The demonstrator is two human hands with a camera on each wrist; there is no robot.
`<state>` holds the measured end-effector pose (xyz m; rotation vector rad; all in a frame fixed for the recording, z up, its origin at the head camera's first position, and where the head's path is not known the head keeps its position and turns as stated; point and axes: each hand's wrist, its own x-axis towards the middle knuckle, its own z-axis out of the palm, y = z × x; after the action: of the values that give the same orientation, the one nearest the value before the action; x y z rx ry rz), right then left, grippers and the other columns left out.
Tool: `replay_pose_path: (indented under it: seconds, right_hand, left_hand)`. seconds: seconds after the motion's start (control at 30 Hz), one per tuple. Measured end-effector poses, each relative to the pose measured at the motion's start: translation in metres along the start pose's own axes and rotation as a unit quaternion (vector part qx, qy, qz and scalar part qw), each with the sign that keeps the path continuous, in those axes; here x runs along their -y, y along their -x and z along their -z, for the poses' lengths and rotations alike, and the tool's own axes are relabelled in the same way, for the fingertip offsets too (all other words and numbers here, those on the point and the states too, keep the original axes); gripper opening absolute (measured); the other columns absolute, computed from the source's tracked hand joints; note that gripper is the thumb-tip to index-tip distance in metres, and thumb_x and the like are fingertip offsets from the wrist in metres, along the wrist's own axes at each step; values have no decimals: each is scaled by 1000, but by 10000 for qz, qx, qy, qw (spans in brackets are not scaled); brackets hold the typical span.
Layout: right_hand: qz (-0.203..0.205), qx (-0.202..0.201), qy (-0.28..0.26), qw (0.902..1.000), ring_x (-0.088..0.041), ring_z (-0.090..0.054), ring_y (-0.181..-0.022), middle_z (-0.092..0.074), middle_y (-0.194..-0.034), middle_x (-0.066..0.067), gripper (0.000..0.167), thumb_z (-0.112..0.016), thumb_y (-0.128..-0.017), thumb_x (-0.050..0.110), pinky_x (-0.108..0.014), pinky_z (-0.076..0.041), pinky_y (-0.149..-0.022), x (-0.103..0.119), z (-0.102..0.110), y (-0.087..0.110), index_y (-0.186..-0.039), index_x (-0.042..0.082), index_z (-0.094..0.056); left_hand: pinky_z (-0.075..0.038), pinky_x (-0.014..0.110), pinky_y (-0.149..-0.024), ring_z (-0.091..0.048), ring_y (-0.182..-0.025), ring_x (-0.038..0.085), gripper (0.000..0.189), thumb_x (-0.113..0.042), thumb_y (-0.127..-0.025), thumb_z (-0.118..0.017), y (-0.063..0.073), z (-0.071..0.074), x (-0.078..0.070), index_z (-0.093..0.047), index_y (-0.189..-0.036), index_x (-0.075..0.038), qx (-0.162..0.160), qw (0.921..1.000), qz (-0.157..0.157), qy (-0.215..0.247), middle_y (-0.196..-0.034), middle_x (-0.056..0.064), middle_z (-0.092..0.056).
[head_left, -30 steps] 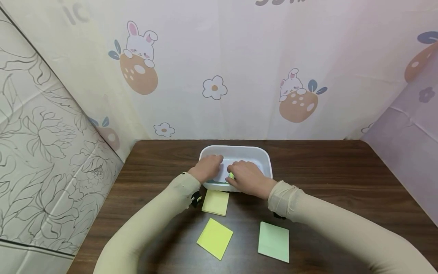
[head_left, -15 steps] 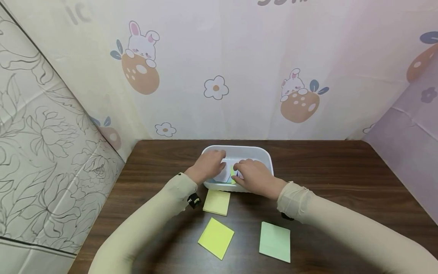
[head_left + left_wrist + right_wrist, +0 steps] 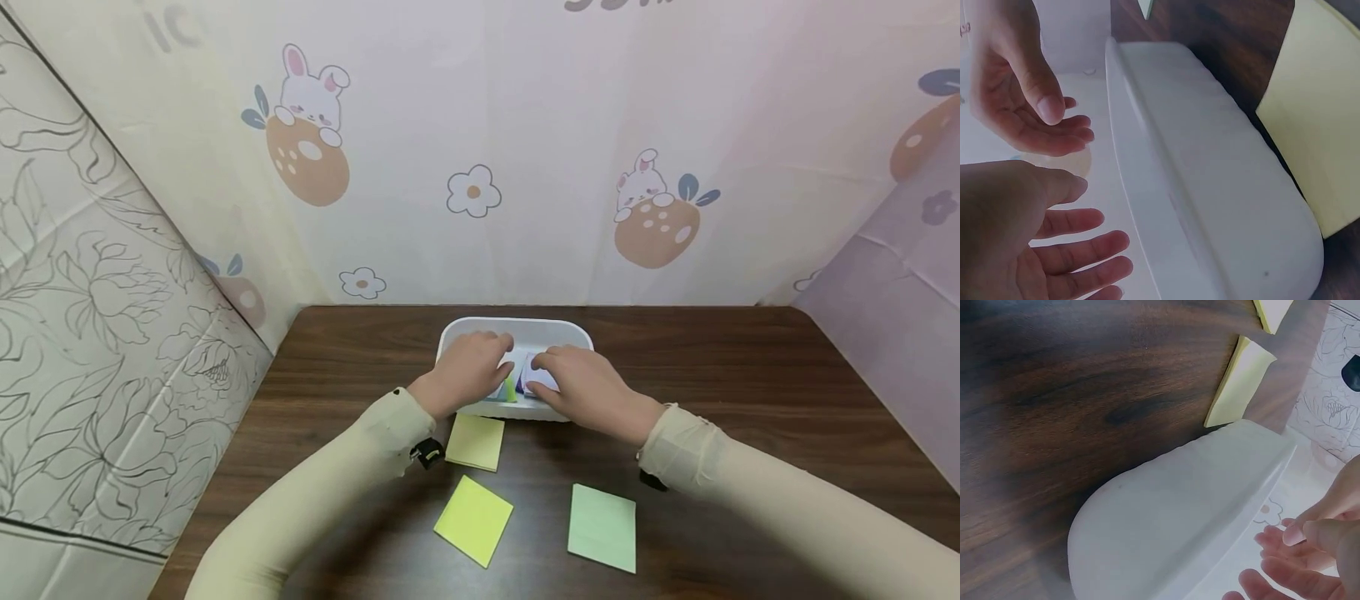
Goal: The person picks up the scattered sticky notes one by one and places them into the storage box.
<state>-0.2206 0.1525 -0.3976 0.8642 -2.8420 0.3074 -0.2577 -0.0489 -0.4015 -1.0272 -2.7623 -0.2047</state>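
Observation:
A white plastic tub (image 3: 495, 409) stands at the back of the table, holding small paper pads. Inside I make out a lime-green pad (image 3: 512, 389), a light blue one (image 3: 496, 392) and a white-and-purple one (image 3: 528, 379); the hands partly hide them. My left hand (image 3: 467, 371) hovers over the tub's left half, fingers loosely spread in the left wrist view. Over the right half is my right hand (image 3: 592, 387), fingers relaxed and slightly bent. Neither hand holds anything, and a small gap separates them.
In front of the tub lies a pale yellow sticky-note pad (image 3: 475, 442). Nearer are a bright yellow pad (image 3: 474, 522) and a pale green pad (image 3: 602, 528) on the dark wooden table (image 3: 750, 400). A patterned wall covering (image 3: 555, 250) rises behind.
The lime-green pad, at the right hand's fingers earlier, now lies in the tub apart from them. The right hand has shifted right and the left hand slightly right, closer over the tub.

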Motion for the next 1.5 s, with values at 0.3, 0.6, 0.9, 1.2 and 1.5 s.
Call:
replay_pose_path:
  seconds: [0.3, 0.6, 0.9, 1.2, 1.5]
  right_hand:
    - [-126, -65, 169, 9998, -19, -68, -80, -75, -96, -6, 28, -74, -92, 29, -38, -56, -69, -6, 8, 18, -108, 7, -73]
    - [-162, -131, 203, 9996, -18, -65, -75, -74, -92, -6, 27, -76, -90, 29, -35, -53, -62, -18, 9, 35, -106, 7, -73]
    - [-208, 2, 132, 9997, -12, -65, -72, -72, -89, -3, 24, -75, -91, 26, -30, -51, -60, -29, 11, 52, -104, 7, -73]
    - [-431, 218, 192, 9986, -15, -65, -75, -73, -92, -3, 26, -76, -90, 28, -34, -52, -61, -39, 13, 67, -105, 7, -73]
    - [-694, 457, 339, 9960, -21, -69, -81, -74, -97, -7, 31, -76, -89, 29, -38, -55, -63, -55, 10, 86, -108, 5, -72]
  left_hand:
    - [-55, 34, -65, -68, -76, 21, 19, -25, -98, -65, 5, 4, -19, -67, -108, -9, -89, 9995, -286, -101, -88, 5, -71]
    - [-55, 33, -69, -68, -78, 20, 18, -27, -99, -64, 6, 7, -37, -68, -108, -11, -95, 9981, -567, -207, -90, 2, -71]
    - [-54, 29, -69, -67, -79, 16, 19, -28, -98, -65, 12, 5, -52, -68, -110, -14, -111, 9966, -745, -323, -93, -1, -72]
    - [-55, 29, -72, -67, -84, 15, 22, -31, -98, -65, 14, 5, -72, -68, -113, -15, -57, 9927, -1136, -390, -96, -2, -71]
    - [-52, 26, -69, -65, -80, 14, 18, -33, -99, -63, 16, -1, -84, -65, -105, -16, -1, 9879, -1498, -414, -89, -5, -66]
